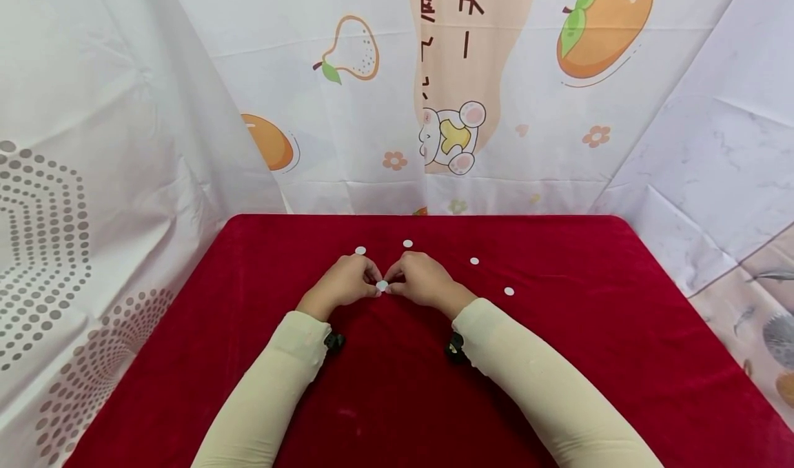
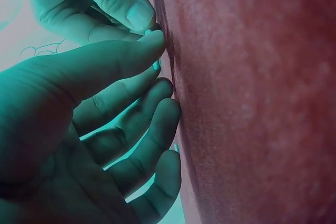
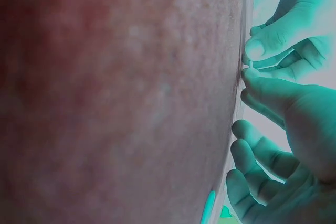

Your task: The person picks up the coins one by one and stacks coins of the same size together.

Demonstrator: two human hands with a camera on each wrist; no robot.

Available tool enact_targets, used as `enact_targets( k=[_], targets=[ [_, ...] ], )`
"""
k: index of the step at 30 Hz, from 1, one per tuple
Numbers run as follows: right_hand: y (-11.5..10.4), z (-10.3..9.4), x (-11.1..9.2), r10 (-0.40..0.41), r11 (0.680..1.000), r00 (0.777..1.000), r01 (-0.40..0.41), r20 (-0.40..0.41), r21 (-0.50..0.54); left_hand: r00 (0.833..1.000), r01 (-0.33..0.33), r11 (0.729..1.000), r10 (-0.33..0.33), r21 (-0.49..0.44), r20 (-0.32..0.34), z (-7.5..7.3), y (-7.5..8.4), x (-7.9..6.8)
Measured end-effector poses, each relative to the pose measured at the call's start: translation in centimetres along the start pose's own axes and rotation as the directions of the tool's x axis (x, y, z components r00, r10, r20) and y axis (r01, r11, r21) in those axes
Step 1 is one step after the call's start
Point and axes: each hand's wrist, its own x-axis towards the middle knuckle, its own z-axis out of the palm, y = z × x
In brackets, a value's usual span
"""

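Note:
Between the two hands, a small round white disc (image 1: 382, 285) is held low over the red cloth. Thumb and fingers of the left hand (image 1: 347, 280) pinch its left edge, while the right hand (image 1: 426, 280) pinches it from the right. Seen from the left wrist, the thumb tips of both hands nearly meet, and the left hand's (image 2: 100, 108) other fingers are bent loosely close to the cloth. The right wrist view shows the disc only as a thin sliver (image 3: 251, 64) between the thumbs; fingertips hide most of it.
Several more white discs lie on the red-covered table (image 1: 384, 399): one just beyond the left hand (image 1: 360, 250), one behind the right hand (image 1: 407, 243), others further right (image 1: 474, 261). A printed curtain (image 1: 372, 109) hangs along the table's back edge.

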Motion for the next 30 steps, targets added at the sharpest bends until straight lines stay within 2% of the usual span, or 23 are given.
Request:
enact_targets(
  k=[6,15,22,30],
  targets=[
    [0.4,-0.2,-0.5,-0.025,0.999,1.0,0.025,-0.012,0.025,1.0,-0.012,1.0,0.012,-0.023,0.008,-0.2,0.3,-0.2],
    [1.3,-1.2,-1.7,-0.055,0.996,0.997,0.059,-0.052,0.061,0.997,-0.076,0.996,0.075,-0.048,-0.012,-0.1,1.1,-0.3],
    [1.8,-2.3,-3.2,-0.101,0.993,0.992,0.104,-0.07,0.047,0.994,-0.105,0.991,0.105,-0.082,-0.005,0.1,2.4,-0.6],
    [2.5,-3.3,-4.9,-0.126,0.99,0.989,0.131,-0.084,0.059,0.989,-0.144,0.988,0.142,-0.06,-0.036,0.5,4.2,-1.2]
  ],
)
